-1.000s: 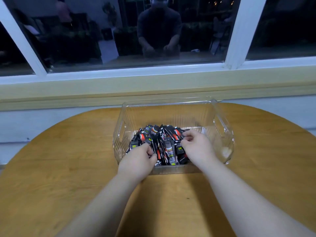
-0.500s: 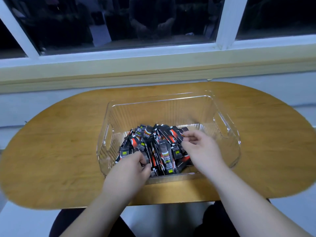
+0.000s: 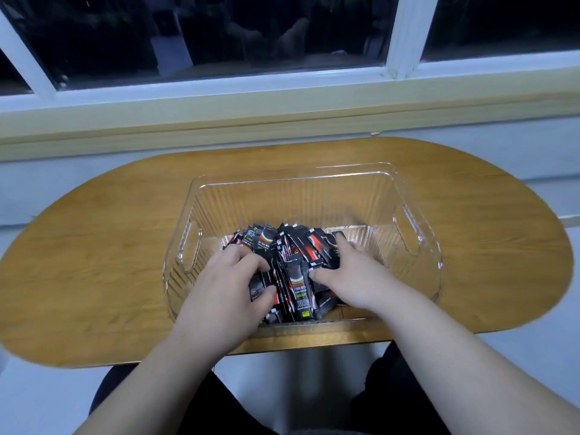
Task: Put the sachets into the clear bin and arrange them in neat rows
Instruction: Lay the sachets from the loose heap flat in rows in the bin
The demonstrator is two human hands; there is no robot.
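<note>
Night-dark window (image 3: 282, 32) behind, pale sill (image 3: 282, 114) under it; oval wooden table (image 3: 94, 262) against the wall. On table: clear bin (image 3: 282, 199), ribbed walls, cut-out handles (image 3: 188, 243) at both ends. Inside it, all visible sachets (image 3: 317, 251), black with red and white print, heaped on the near-centre floor; none seen on the table.

At left flank of heap, left hand (image 3: 226, 290): fingers (image 3: 248, 260) curled over the sachets, thumb pressing one from the near side. At right flank, right hand (image 3: 354, 277): fingers curled over the pile, thumb tucked against an upright sachet mid-heap.

Against half a second ago: both hands closer together and deeper in the heap, left one shifted from the near-left corner onto the pile. Sachets bunched tighter, several now on edge rather than fanned flat.

Reading: loading apparently done, squaring-up under way. No neat rows yet; far and right parts of bin floor bare.
</note>
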